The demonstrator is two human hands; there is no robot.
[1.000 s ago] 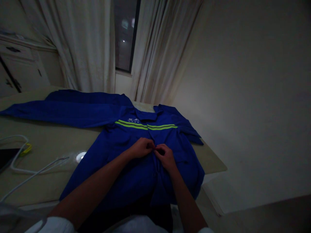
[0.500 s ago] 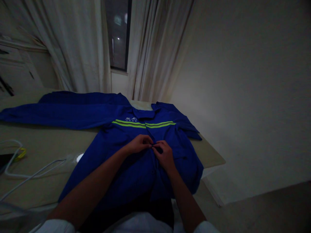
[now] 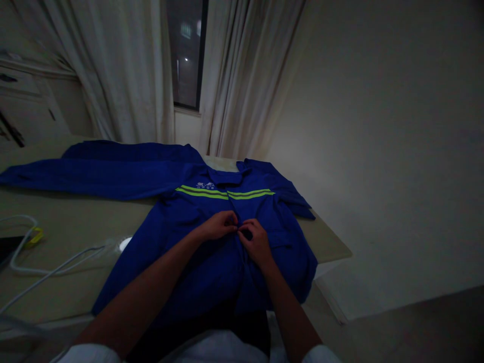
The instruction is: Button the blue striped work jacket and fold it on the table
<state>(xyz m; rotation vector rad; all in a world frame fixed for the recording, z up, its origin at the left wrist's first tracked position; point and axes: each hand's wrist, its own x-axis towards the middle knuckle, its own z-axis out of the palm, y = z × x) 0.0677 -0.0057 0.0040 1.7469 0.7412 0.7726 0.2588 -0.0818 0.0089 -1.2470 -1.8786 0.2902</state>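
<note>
A blue work jacket (image 3: 170, 222) lies front side up across the table, its sleeves spread and its lower edge toward me. A yellow-green striped band (image 3: 204, 192) crosses its chest, with small white print above the band on the left. My left hand (image 3: 221, 225) pinches the front edge of the jacket below the band. Close against it, my right hand (image 3: 255, 239) pinches the same front opening, its fingertips touching or almost touching the left ones. The bit of cloth, or any button, between the fingertips is too dark and small to make out.
The pale table (image 3: 333, 247) ends at a corner on the right, near a bare wall (image 3: 397, 151). White cables (image 3: 56, 272), a yellow item (image 3: 35, 237) and a white round object (image 3: 124, 244) lie to the left. Curtains (image 3: 128, 70) hang behind.
Both hands stay at the same spot on the jacket front, with only slight finger movement. The whole view has shifted very slightly.
</note>
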